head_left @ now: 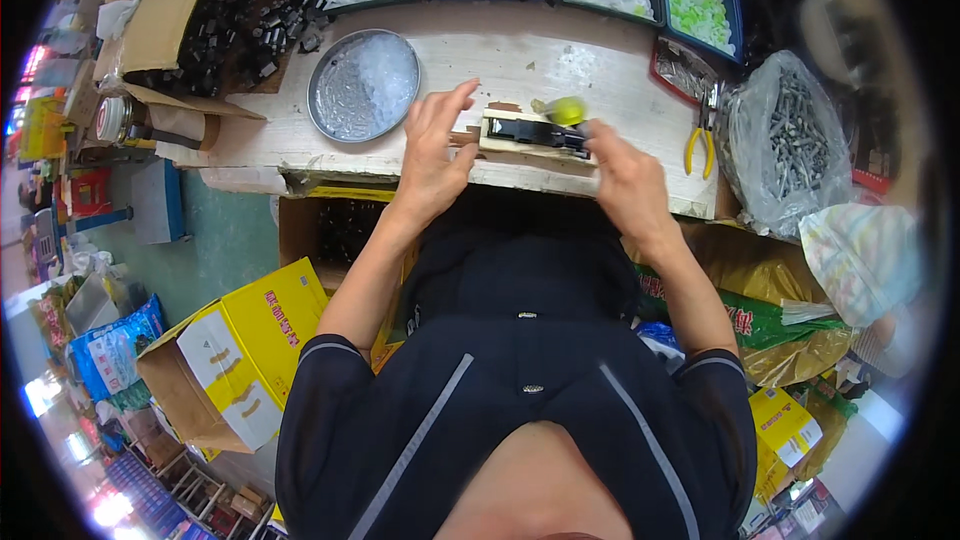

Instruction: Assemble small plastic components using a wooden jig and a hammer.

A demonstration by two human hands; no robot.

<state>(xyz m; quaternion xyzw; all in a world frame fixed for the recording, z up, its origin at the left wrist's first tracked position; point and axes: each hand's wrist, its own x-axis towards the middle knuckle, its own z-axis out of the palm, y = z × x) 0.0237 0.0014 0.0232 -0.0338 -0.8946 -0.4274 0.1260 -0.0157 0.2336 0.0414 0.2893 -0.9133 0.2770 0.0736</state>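
Observation:
A small wooden jig (520, 135) with a black part in it sits at the near edge of the worn white workbench (520, 60). My left hand (437, 145) hovers at the jig's left end, fingers spread, its thumb close to the wood. My right hand (622, 175) is at the jig's right end, blurred, its fingers near the black part (560, 137). A yellow-green round piece (566, 110) lies just behind the jig. Whether the right hand grips anything is unclear.
A round metal dish (363, 85) of clear pieces lies left of the jig. Blue trays (700, 0) of white, black and green parts line the back. Yellow-handled pliers (697, 140) and a bag of metal screws (785, 140) are right. Cardboard boxes (240, 350) crowd the floor.

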